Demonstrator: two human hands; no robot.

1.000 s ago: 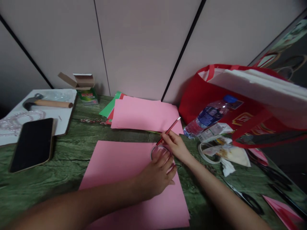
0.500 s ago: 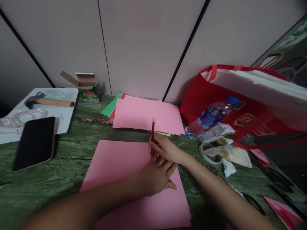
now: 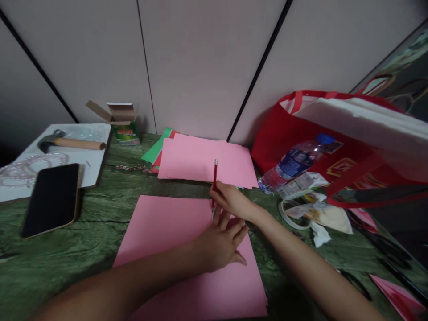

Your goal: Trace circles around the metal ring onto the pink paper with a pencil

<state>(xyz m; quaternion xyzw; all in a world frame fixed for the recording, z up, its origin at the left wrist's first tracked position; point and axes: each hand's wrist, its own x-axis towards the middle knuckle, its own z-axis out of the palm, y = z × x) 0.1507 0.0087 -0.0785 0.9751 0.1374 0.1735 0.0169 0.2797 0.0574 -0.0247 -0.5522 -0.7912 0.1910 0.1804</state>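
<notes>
My right hand (image 3: pixel 230 199) is closed around a red pencil (image 3: pixel 215 178) with a pale eraser end, held nearly upright. The pencil's lower end is by the far edge of a pink paper sheet (image 3: pixel 174 223). My left hand (image 3: pixel 222 245) lies on this sheet with its fingers spread, the fingertips just below the pencil and partly under my right hand. A small pale edge (image 3: pixel 214 213) shows beside the left fingertips; I cannot make out what it belongs to. Behind the sheet is a stack of pink paper (image 3: pixel 200 156) with green and red sheets under it.
On the left are a phone (image 3: pixel 53 200), a hammer (image 3: pixel 76 142) on a white board and an opened green box (image 3: pixel 125 131). To the right stand a plastic bottle (image 3: pixel 294 165) and a red bag (image 3: pixel 270 133). A tape roll (image 3: pixel 282 214) and black-handled scissors (image 3: pixel 356 285) lie nearer.
My right hand and the pencil have shifted slightly away from me, toward the far edge of the sheet. The small pale edge now shows by the left fingertips. My left hand stays nearly in place.
</notes>
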